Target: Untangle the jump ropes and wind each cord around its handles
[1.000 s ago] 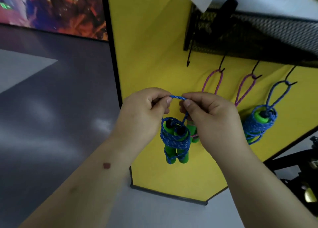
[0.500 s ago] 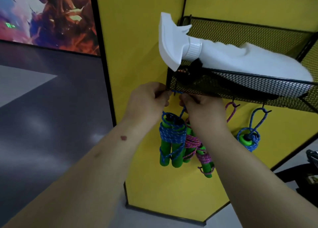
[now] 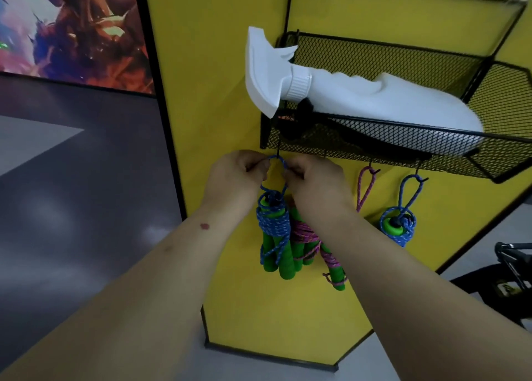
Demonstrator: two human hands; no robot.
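A blue jump rope [image 3: 273, 231] is wound around its two green handles and hangs below my hands. My left hand [image 3: 239, 176] and my right hand [image 3: 313, 179] each pinch one side of its blue cord loop [image 3: 277, 160], which sits at the leftmost black hook under the mesh basket [image 3: 403, 147]. Behind it hang pink-corded ropes [image 3: 313, 242] on green handles, partly hidden by my right wrist. Another wound blue rope [image 3: 398, 226] hangs from a hook farther right.
A white spray bottle [image 3: 359, 98] lies in the black mesh basket on the yellow panel [image 3: 216, 78]. A pink loop [image 3: 365, 187] hangs on a middle hook. Grey floor lies to the left, and dark equipment [image 3: 509, 268] stands at the right edge.
Both hands lifted the blue bundle's loop from in front of the panel up to the leftmost hook. The view tilted up, bringing the basket and spray bottle into sight.
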